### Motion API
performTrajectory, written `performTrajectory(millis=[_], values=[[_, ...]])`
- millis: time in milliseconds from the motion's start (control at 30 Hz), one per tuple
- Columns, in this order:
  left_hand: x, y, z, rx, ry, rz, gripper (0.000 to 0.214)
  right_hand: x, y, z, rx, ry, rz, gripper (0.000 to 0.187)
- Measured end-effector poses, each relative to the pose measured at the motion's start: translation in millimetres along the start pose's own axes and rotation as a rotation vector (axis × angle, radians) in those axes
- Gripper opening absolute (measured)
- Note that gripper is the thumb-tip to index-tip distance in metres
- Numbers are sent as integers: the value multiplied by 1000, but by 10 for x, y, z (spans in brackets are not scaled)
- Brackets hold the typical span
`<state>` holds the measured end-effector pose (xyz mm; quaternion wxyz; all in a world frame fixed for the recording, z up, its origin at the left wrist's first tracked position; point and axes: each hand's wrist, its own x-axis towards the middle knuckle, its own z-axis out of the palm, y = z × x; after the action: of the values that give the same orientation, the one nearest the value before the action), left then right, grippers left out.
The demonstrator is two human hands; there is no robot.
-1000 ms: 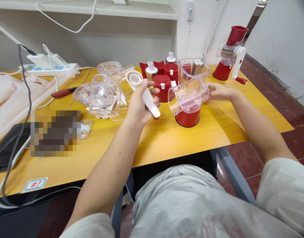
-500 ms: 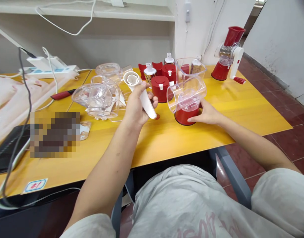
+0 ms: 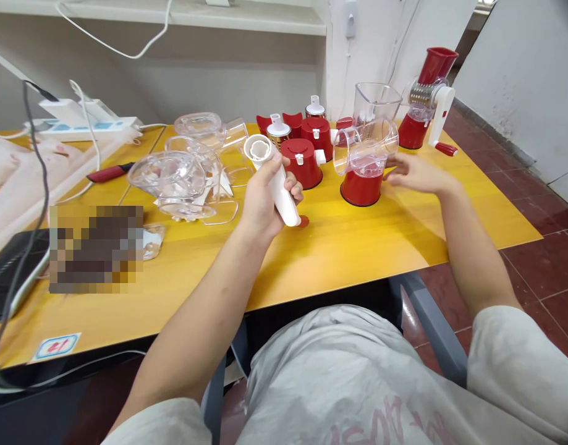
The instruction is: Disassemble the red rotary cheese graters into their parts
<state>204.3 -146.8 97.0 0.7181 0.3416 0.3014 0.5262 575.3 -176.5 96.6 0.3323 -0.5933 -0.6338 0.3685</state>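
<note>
My left hand [image 3: 264, 201] is closed round a white crank handle [image 3: 273, 178] with a round ring end at the top and a red knob at the bottom, held over the yellow table [image 3: 339, 247]. My right hand [image 3: 416, 173] hovers with fingers spread just right of a half-built grater [image 3: 367, 162], a clear plastic drum and chute on a red base standing on the table. The hand is not gripping it; its fingertips are near the clear drum.
Several clear plastic housings [image 3: 182, 176] lie left of my left hand. Red bases [image 3: 305, 162] and drum blades with white caps [image 3: 279, 130] stand behind. A finished red grater [image 3: 425, 102] stands at the far right corner. A red-handled tool [image 3: 108, 173], power strip [image 3: 86, 120] and cables lie left.
The half-built grater has shifted right and farther back on the table. My right hand left its red base and now hovers open beside it. My left hand still holds the crank.
</note>
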Motion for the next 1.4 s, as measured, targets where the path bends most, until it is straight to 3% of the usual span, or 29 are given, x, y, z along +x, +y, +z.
performTrajectory(millis=[33,100,167,267,400,500,600,733,900,1000,1067,1200,1267,1400], values=[[-23,5,17,-15,-19,-4,32,-53,-58,-158,-8,-4,29,70],[-73,15,59,-53,-50,-8,24,-165,-199,-373,1,-52,66,75],[-129,27,112,-92,-74,1,17,-271,-380,-370,68,-153,7,75],[-231,54,198,-85,-89,39,27,-403,-712,11,164,-277,-177,71],[-448,74,235,93,-124,71,43,-548,-1144,624,-40,-361,-219,54],[-660,16,143,241,-188,94,45,-619,-1295,885,-99,-273,-334,43],[-824,-113,-23,339,-205,125,52,-637,-1225,1087,-2,-109,-404,42],[-867,-294,-176,400,-227,164,65,-588,-994,1364,126,-9,-364,49],[-827,-403,-159,407,-210,347,75,-515,-912,1553,321,-119,-196,70],[-841,-363,-179,435,-181,332,79,-497,-907,1572,410,-203,-171,76],[-854,-285,-235,474,-226,283,84,-497,-892,1574,433,-216,-174,76],[-882,-96,-372,585,-395,131,91,-500,-864,1614,408,-133,-189,74],[-892,-38,-415,595,-424,78,89,-486,-856,1661,403,-93,-192,74],[-865,-25,-454,587,-391,164,88,-442,-841,1750,451,-103,-128,80]])
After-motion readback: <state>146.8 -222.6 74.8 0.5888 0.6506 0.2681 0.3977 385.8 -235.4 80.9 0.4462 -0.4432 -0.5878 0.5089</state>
